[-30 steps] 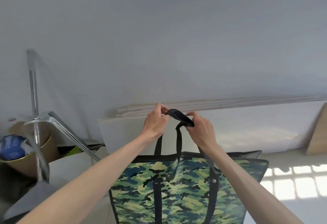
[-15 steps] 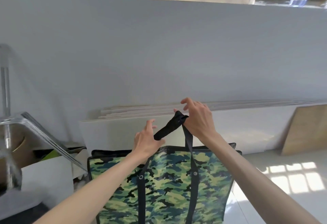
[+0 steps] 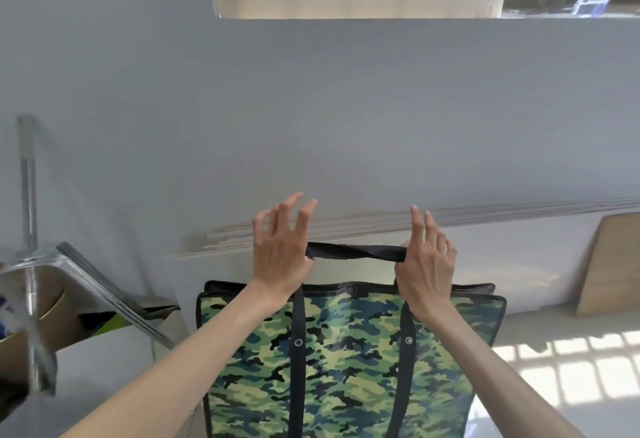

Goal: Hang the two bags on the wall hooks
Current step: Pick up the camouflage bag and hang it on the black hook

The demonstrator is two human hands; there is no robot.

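A green camouflage bag (image 3: 349,365) with black trim hangs low in the middle of the view. Its black strap (image 3: 356,252) is stretched level between my two hands. My left hand (image 3: 282,254) pinches the strap's left end with thumb and palm, the other fingers spread upward. My right hand (image 3: 424,264) holds the strap's right end the same way, fingers pointing up. A plain grey wall (image 3: 311,119) is right behind. No hook and no second bag is in view.
White boards (image 3: 485,257) lean against the wall behind the bag, with a wooden panel (image 3: 609,264) at the right. A metal stand (image 3: 31,264) and a round bin (image 3: 20,320) are at the left. Sunlit floor (image 3: 571,368) lies at the lower right.
My hands have moved apart along the strap, pulling it out flat and level. The bag has risen a little and the view has tilted upward.
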